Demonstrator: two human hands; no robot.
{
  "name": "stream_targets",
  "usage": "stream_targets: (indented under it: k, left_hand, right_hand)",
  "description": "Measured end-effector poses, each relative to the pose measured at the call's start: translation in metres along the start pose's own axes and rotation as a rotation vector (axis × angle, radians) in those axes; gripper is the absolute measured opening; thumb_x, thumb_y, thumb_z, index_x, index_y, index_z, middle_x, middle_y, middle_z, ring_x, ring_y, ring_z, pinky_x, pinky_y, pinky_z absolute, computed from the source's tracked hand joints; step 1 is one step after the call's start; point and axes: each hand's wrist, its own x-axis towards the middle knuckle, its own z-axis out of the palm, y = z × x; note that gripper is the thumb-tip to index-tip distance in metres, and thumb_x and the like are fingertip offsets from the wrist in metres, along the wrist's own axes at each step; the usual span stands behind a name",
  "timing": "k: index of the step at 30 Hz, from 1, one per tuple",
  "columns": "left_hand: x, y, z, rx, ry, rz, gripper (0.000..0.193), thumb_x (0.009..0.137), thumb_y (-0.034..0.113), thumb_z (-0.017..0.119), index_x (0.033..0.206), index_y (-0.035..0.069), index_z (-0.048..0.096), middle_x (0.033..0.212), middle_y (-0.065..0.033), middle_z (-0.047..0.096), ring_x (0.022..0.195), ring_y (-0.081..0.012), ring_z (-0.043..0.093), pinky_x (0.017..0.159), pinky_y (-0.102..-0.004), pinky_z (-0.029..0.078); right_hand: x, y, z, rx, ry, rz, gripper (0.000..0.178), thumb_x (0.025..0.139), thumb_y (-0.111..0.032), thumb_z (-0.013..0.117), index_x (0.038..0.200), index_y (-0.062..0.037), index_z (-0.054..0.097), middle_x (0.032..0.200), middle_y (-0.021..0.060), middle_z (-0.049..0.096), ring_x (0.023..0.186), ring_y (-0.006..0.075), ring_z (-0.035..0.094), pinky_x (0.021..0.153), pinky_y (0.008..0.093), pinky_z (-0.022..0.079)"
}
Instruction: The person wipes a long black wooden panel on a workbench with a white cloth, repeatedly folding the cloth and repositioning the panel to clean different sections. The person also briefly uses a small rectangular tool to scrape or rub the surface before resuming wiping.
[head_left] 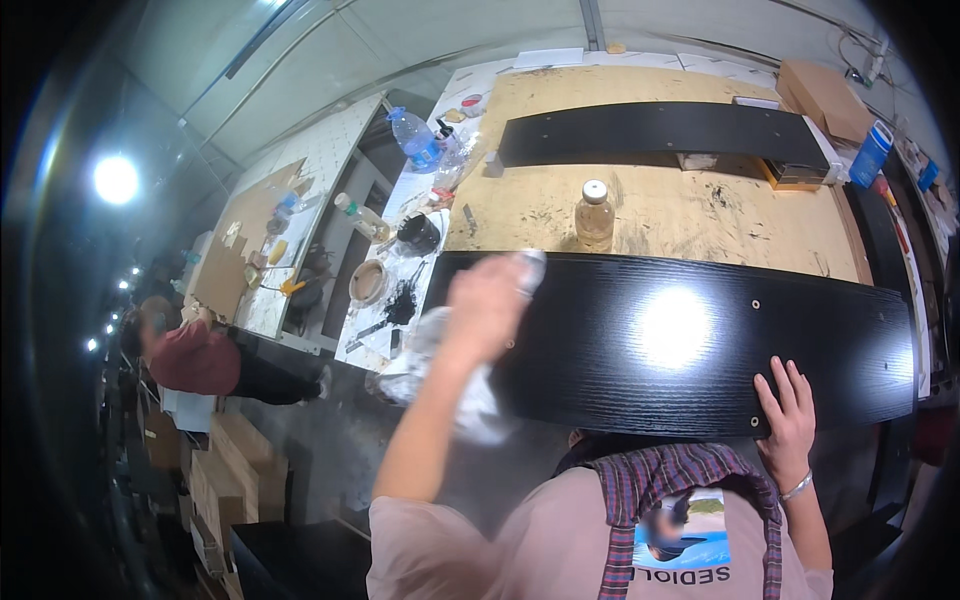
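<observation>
A glossy black wood-grain panel (610,350) lies across the near side of the worktable, with metal-ringed holes along it. Near its left end my left hand (490,305), blurred by motion, is closed on a white cloth (478,410). Part of the cloth shows past the fingertips, and the rest hangs below the wrist. My right hand (790,408) rests on the panel's near edge toward the right, fingers spread and holding nothing. Just beyond the panel stands a capped clear bottle (595,218) of yellowish liquid.
Farther back, another black panel (660,135) rests on supports on the stained wooden worktable (500,215). A black-stained cup (418,235), a round tub (369,282) and a large plastic bottle (414,140) stand at left. A blue container (871,155) is at right. A person (195,358) stands at far left.
</observation>
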Motion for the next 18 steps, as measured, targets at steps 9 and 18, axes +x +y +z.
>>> stream_targets:
  k: [9,18]
  left_hand:
    - [-0.171,-0.161,-0.018,-0.179,0.378,-0.857,0.028,0.095,0.008,0.059,0.116,-0.006,0.071,0.103,-0.0223,0.075,0.096,-0.0279,0.071,0.086,-0.0368,0.052]
    - [-0.208,-0.111,-0.022,-0.629,0.68,-1.049,0.028,0.101,0.0,0.054,0.123,-0.01,0.069,0.106,-0.0083,0.074,0.095,-0.0125,0.065,0.088,-0.0273,0.05]
  right_hand:
    - [0.003,0.008,-0.003,0.052,0.156,-0.187,0.04,0.07,0.001,0.068,0.109,-0.0028,0.073,0.123,0.0209,0.071,0.117,0.0425,0.066,0.098,0.0521,0.055]
    - [0.087,0.048,-0.107,0.106,0.354,-0.181,0.02,0.075,-0.003,0.07,0.095,-0.0001,0.066,0.084,0.0124,0.063,0.081,0.0326,0.061,0.077,0.0428,0.048]
